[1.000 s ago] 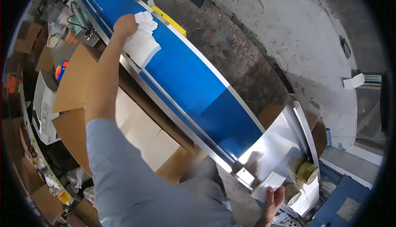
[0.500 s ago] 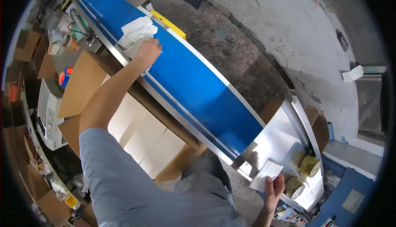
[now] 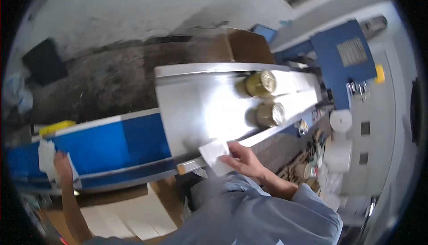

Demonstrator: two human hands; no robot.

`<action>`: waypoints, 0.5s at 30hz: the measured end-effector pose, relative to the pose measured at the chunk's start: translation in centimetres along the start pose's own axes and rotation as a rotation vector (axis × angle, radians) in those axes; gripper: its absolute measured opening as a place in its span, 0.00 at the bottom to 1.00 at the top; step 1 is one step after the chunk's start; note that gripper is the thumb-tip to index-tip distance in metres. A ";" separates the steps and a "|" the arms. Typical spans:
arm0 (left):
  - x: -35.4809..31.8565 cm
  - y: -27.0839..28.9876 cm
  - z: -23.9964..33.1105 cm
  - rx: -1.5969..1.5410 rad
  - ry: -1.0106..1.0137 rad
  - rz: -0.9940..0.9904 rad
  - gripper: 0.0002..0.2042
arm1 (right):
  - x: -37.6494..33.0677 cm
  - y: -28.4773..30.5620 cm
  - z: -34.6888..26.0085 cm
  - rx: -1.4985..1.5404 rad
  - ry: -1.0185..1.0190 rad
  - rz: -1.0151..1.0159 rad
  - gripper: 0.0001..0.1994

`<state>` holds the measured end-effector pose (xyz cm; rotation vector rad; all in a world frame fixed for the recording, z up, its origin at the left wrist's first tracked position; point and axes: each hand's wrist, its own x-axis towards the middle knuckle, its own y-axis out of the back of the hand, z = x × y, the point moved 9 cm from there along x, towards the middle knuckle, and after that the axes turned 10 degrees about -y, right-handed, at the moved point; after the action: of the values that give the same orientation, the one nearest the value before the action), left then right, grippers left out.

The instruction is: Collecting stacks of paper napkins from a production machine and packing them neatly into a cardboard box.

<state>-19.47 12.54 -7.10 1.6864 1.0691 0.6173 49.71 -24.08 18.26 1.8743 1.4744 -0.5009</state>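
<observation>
My left hand [image 3: 62, 165] is stretched far out to the left and lies on a white cloth or packet [image 3: 46, 155] on the blue conveyor belt [image 3: 116, 144]. My right hand [image 3: 243, 159] holds a small white sheet [image 3: 214, 156] at the near edge of the shiny metal table [image 3: 200, 102], where the belt ends. Two gold-coloured tape rolls [image 3: 261, 83] [image 3: 269, 113] stand on that metal table, to the right of my right hand.
A blue machine [image 3: 343, 58] stands at the right with white rolls [image 3: 341, 120] beside it. An open brown carton [image 3: 247, 46] sits beyond the metal table. Flat cardboard and white boxes [image 3: 129, 214] lie below the belt's near edge. A yellow piece [image 3: 55, 128] sits on the belt's far rim.
The view has swung sharply to the right, so the belt now runs sideways. My left hand still rests on the white cloth; my right hand keeps the white sheet at the metal table.
</observation>
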 end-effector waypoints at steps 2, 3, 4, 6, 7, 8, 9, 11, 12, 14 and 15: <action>6.8 1.4 4.9 -0.021 -0.123 0.094 0.14 | -0.1 1.0 1.4 -0.038 0.052 0.073 0.19; 7.0 1.9 5.7 0.001 -0.169 0.125 0.14 | -0.3 1.0 1.5 -0.019 0.046 0.103 0.19; 6.8 2.5 6.9 0.023 -0.214 0.156 0.14 | -0.4 1.0 1.4 0.005 0.050 0.112 0.19; 5.7 4.2 8.0 0.083 -0.284 0.216 0.16 | -1.0 1.5 1.2 0.047 0.064 0.131 0.19; 5.6 5.2 8.5 0.109 -0.314 0.237 0.16 | -1.4 1.8 0.7 0.005 0.048 0.139 0.19; 4.6 5.9 8.1 0.139 -0.342 0.257 0.17 | -1.6 2.0 0.6 -0.035 0.034 0.144 0.19; 3.6 6.6 8.2 0.167 -0.371 0.280 0.19 | -1.7 2.3 0.8 -0.022 0.032 0.155 0.19; 3.5 8.2 8.7 0.224 -0.420 0.318 0.21 | -1.7 2.3 1.2 -0.034 0.026 0.169 0.19; 3.5 9.0 9.1 0.225 -0.428 0.322 0.21 | -1.7 2.4 1.4 -0.027 0.024 0.175 0.19; 4.7 9.2 9.0 0.108 -0.333 0.151 0.16 | -1.6 2.3 2.0 -0.017 0.011 0.157 0.19; 4.6 9.3 8.8 0.051 -0.276 0.059 0.15 | -1.6 2.3 2.2 -0.016 0.011 0.152 0.19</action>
<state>-6.89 11.46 -2.13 1.7928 0.8462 0.3829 51.72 -27.03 18.46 1.9610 1.3261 -0.4063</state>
